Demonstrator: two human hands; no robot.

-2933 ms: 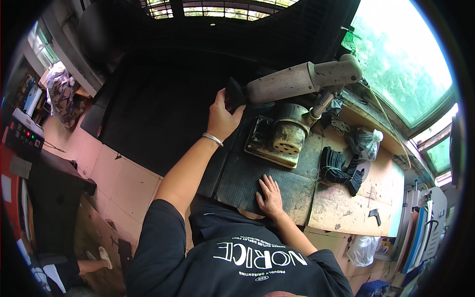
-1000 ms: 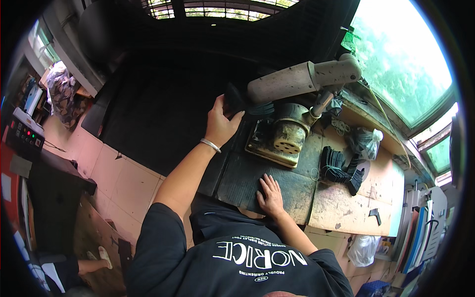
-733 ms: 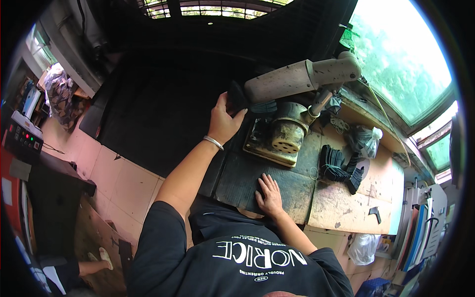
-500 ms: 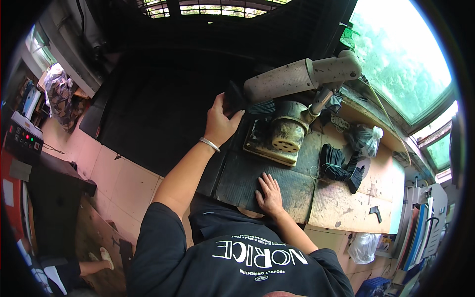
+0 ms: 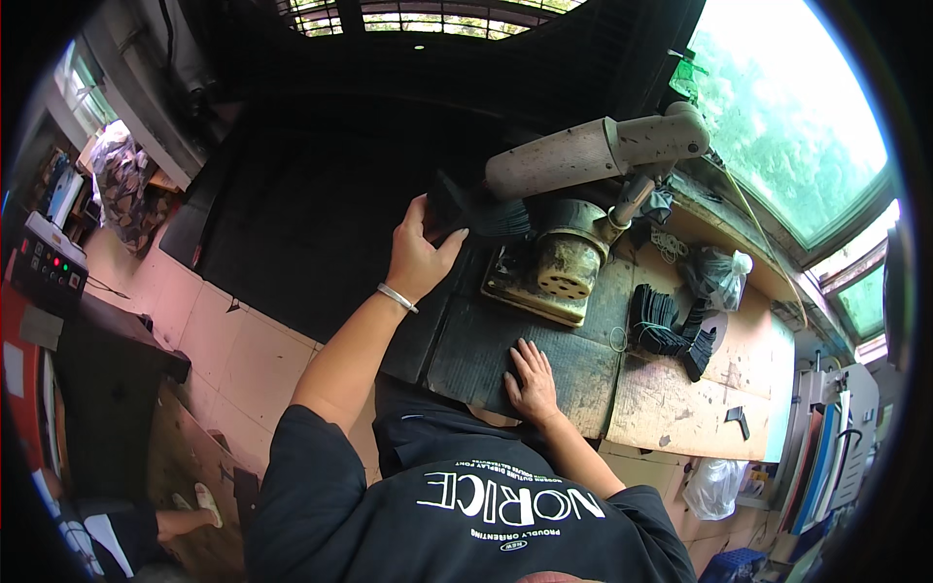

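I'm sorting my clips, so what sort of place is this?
Probably a workshop: there's a stained metal machine on a grimy worktop, a bundle of black pieces, and a control box with lit indicators.

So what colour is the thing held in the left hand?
The piece in the left hand looks black; the head view shows it.

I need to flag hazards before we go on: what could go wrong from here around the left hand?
1. The left hand holds a black stack of thin, flat pieces close to the end of the light-grey, cylindrical machine arm; the hand might get knocked if either shifts.
2. The right hand rests on the dark, ribbed cardboard sheet, so only one hand steadies the stack; its layers could slip apart.
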